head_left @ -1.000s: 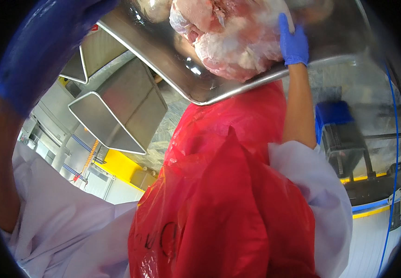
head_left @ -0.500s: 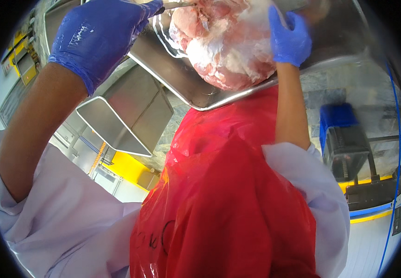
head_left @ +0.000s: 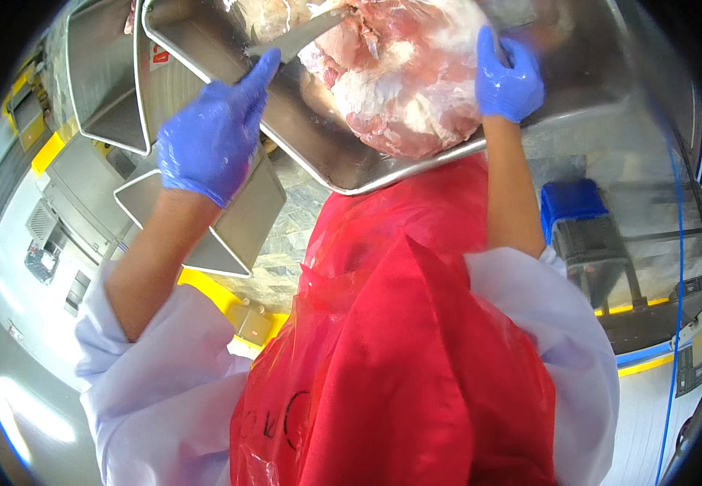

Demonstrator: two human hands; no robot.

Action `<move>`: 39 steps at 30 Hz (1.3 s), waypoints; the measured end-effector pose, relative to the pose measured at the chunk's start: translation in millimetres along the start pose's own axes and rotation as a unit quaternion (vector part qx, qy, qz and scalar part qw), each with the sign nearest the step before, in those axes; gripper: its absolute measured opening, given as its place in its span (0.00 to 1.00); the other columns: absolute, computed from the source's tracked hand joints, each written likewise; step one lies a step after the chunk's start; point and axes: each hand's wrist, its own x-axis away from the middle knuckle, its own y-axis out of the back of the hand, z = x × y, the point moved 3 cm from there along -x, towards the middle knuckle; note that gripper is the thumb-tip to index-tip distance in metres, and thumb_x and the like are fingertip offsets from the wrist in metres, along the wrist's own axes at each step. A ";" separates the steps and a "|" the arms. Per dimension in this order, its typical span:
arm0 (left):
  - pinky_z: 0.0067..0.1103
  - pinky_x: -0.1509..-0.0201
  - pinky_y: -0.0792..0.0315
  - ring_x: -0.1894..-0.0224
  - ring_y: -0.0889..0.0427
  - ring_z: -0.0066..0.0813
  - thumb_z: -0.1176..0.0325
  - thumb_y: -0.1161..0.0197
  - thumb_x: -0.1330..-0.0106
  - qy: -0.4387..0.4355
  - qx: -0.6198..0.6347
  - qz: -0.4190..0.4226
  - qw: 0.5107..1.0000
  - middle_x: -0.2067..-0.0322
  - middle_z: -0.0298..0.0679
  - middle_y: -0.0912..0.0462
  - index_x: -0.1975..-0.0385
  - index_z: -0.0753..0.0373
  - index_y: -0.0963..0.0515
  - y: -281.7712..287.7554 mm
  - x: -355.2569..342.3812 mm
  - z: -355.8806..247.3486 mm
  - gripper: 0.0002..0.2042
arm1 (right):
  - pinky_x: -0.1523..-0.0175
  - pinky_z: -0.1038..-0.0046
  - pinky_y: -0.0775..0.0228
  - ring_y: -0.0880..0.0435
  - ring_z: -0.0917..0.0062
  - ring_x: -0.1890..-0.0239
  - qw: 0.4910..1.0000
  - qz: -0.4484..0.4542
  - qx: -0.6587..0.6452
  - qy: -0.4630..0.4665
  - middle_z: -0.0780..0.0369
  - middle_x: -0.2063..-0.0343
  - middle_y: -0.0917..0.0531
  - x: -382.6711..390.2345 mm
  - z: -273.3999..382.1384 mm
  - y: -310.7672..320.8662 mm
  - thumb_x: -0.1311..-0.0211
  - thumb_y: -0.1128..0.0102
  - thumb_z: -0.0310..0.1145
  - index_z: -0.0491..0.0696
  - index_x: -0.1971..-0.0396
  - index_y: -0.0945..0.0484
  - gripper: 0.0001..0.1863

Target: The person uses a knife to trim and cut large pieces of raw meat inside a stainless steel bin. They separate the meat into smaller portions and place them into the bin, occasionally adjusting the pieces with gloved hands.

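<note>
A large piece of raw pink meat (head_left: 416, 89), with white fat and membrane over it, lies in a metal tray (head_left: 343, 180). My left hand (head_left: 213, 134), in a blue glove, is closed round a knife (head_left: 310, 36), its forefinger stretched along the back. The blade points right, its tip at the meat's upper part; the handle is mostly hidden in the fist. At the meat's right edge my right hand (head_left: 510, 79), also gloved in blue, has its fingers curled and thumb up, gripping that edge. The fingertips are partly hidden.
Metal bins (head_left: 106, 73) stand left of the tray, with another open metal container (head_left: 241, 215) below its left edge. A blue and dark box (head_left: 582, 219) is on the right. A blue cable (head_left: 678, 267) hangs at the far right. My red apron (head_left: 391, 324) touches the tray's near rim.
My left hand has moved right and down, bringing more of the knife blade into view over the meat. My right hand has stayed at the meat's edge, shifting only slightly.
</note>
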 end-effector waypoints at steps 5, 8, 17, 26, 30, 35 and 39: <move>0.41 0.63 0.24 0.65 0.16 0.51 0.55 0.48 0.24 0.055 0.103 -0.010 0.993 0.67 0.49 0.19 0.31 0.26 0.34 -40.8 14.0 -5.4 0.22 | 0.55 0.62 0.21 0.12 0.60 0.62 0.999 0.022 0.037 0.028 0.58 0.63 0.11 -6.0 7.9 1.4 0.49 0.26 0.60 0.50 0.65 0.11 0.26; 0.41 0.66 0.22 0.66 0.15 0.48 0.56 0.46 0.26 0.050 0.147 -0.060 0.986 0.67 0.47 0.19 0.30 0.24 0.36 -67.1 21.1 -2.1 0.25 | 0.52 0.62 0.21 0.12 0.58 0.59 0.996 0.046 0.058 0.050 0.56 0.61 0.11 -5.3 15.1 2.9 0.48 0.28 0.61 0.49 0.62 0.11 0.29; 0.37 0.64 0.24 0.66 0.16 0.46 0.54 0.47 0.25 0.069 0.246 -0.098 0.962 0.70 0.44 0.20 0.30 0.24 0.36 -142.3 17.6 -6.5 0.24 | 0.52 0.59 0.21 0.12 0.58 0.59 0.994 0.057 0.046 0.077 0.58 0.58 0.12 0.0 -1.3 -1.8 0.45 0.30 0.59 0.48 0.58 0.12 0.29; 0.36 0.63 0.23 0.67 0.17 0.47 0.56 0.43 0.26 0.014 0.294 -0.111 0.949 0.69 0.44 0.21 0.30 0.26 0.35 -155.1 -1.4 -1.7 0.25 | 0.47 0.59 0.24 0.14 0.57 0.53 0.994 0.096 0.049 0.027 0.54 0.55 0.14 -13.4 4.6 -4.2 0.43 0.31 0.59 0.44 0.54 0.15 0.32; 0.36 0.62 0.22 0.66 0.16 0.46 0.55 0.45 0.25 -0.009 0.277 -0.111 0.954 0.68 0.45 0.19 0.31 0.26 0.35 -126.9 5.4 11.7 0.24 | 0.40 0.61 0.27 0.16 0.55 0.47 0.991 0.124 0.048 -0.028 0.51 0.50 0.15 -20.1 0.1 -16.5 0.43 0.37 0.68 0.48 0.49 0.15 0.38; 0.39 0.63 0.22 0.65 0.16 0.47 0.52 0.47 0.25 -0.054 0.075 -0.063 0.994 0.66 0.46 0.18 0.32 0.23 0.35 -2.9 19.7 34.1 0.22 | 0.35 0.58 0.32 0.22 0.51 0.40 0.975 0.198 0.094 -0.043 0.48 0.42 0.21 -24.2 6.4 -25.7 0.42 0.41 0.70 0.47 0.39 0.23 0.44; 0.36 0.65 0.21 0.68 0.16 0.45 0.56 0.47 0.24 -0.156 -0.033 -0.134 0.978 0.69 0.43 0.18 0.32 0.26 0.33 32.2 18.9 39.8 0.23 | 0.41 0.54 0.29 0.20 0.48 0.45 0.974 0.204 0.103 -0.011 0.44 0.46 0.21 -23.5 41.0 -36.4 0.34 0.49 0.66 0.44 0.41 0.27 0.39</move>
